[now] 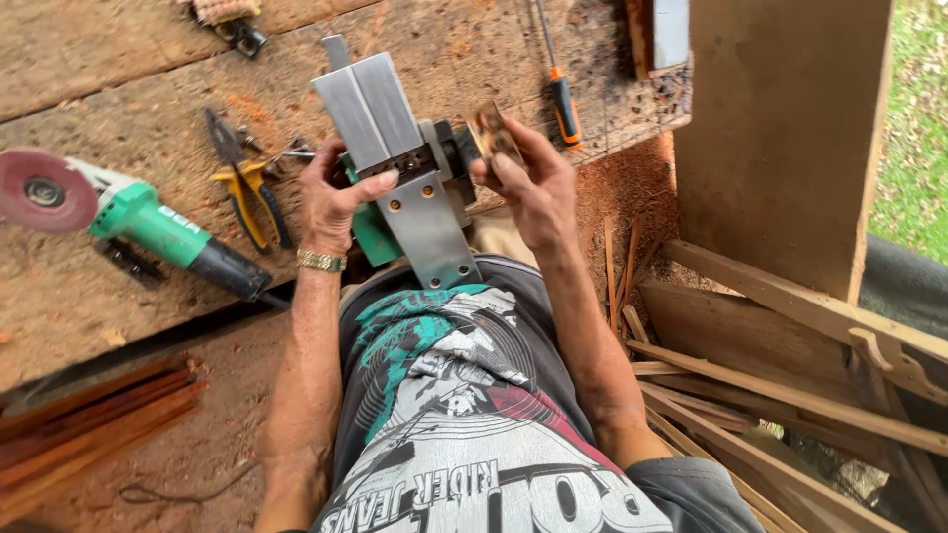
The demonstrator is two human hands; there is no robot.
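The left hand (331, 197) grips one planer (400, 168), half hidden, held over the lap at the tabletop (128, 89) edge. The right hand (528, 183) pinches a blurred small plate (492, 130). One grinder (118, 212), one screwdriver (561, 94), one pliers (247, 183) lie nearby.

- A small white printed label (171, 219) sat on the green body of the angle grinder (133, 209), well out to the left of where the left hand (331, 197) gripped the metal planer (380, 114). It was a short strip of lettering running along the housing, tilted with the tool.
- A flat rectangular piece (491, 133), brownish and glossy, was pinched in the fingertips of the right hand (533, 188), just right of the planer grip. Whether it was a small packet or a bare part could not be told.
- No signs or screens showed anywhere around the two grips.
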